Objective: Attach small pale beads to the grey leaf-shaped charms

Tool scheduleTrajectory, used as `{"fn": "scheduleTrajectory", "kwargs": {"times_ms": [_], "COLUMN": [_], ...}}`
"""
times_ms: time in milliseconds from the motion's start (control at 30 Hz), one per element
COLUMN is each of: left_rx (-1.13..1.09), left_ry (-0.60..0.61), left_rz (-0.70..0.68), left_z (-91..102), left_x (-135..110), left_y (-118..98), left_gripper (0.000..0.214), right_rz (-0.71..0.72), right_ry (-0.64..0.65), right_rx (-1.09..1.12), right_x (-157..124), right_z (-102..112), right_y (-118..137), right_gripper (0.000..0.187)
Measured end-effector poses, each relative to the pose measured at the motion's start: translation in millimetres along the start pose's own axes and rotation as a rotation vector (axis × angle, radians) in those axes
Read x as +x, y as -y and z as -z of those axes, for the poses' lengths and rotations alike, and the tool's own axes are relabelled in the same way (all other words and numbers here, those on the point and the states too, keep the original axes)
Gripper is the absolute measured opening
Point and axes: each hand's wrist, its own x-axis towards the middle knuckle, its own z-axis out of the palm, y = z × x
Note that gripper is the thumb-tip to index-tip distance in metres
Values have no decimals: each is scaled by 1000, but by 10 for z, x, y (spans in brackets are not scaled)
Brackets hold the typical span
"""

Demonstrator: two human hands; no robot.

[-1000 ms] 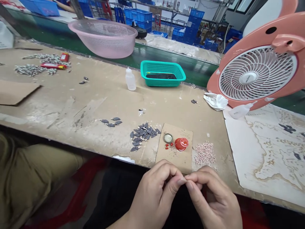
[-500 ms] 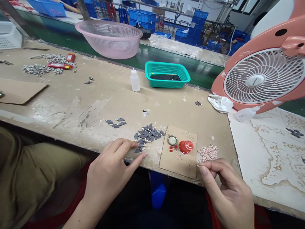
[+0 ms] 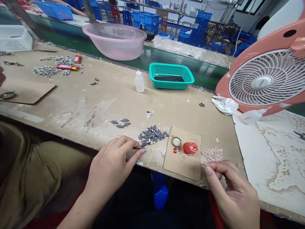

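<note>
My left hand (image 3: 113, 160) is at the near edge of a pile of dark grey leaf-shaped pieces (image 3: 154, 133) with pale tips. Its thumb and index finger close on one of these pieces, largely hidden by the fingertips. My right hand (image 3: 234, 187) pinches a tiny pale item whose kind I cannot make out, beside a heap of small pinkish-white beads (image 3: 213, 154). Between the hands lies a cardboard square (image 3: 182, 168). On it are a bottle cap (image 3: 176, 142), a small cup of red, glossy material (image 3: 190, 148) and a few red blobs.
A clear squeeze bottle (image 3: 139, 82) and a green basket (image 3: 171, 85) stand farther back. A pink colander (image 3: 116, 47) sits behind them, and an orange fan (image 3: 262, 82) at right. Several loose grey pieces (image 3: 120, 123) lie left of the pile. Another person's hand (image 3: 2, 76) shows far left.
The view has shifted, so the table appears farther right. My left thumb and index finger have drawn together at the pile. The right hand keeps its pinch. Another person's hand has appeared at far left.
</note>
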Motion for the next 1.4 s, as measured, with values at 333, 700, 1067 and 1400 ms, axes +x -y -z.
{"fn": "scheduleTrajectory", "kwargs": {"times_ms": [333, 700, 1067, 1400], "left_rx": [148, 71, -946, -1473], "left_ry": [-141, 118, 81, 213], "left_rz": [100, -214, 294, 306], "left_z": [217, 81, 56, -45], "left_x": [191, 363, 198, 64], "left_y": [378, 251, 190, 20], "left_gripper": [18, 22, 24, 16], "right_rz": [5, -69, -75, -51], "right_ry": [-19, -17, -32, -1], "right_rx": [-26, 2, 26, 68], "right_x": [7, -6, 64, 239], "right_z": [27, 25, -14, -45], "right_y": [-48, -95, -96, -17], "right_gripper": [14, 11, 10, 12]}}
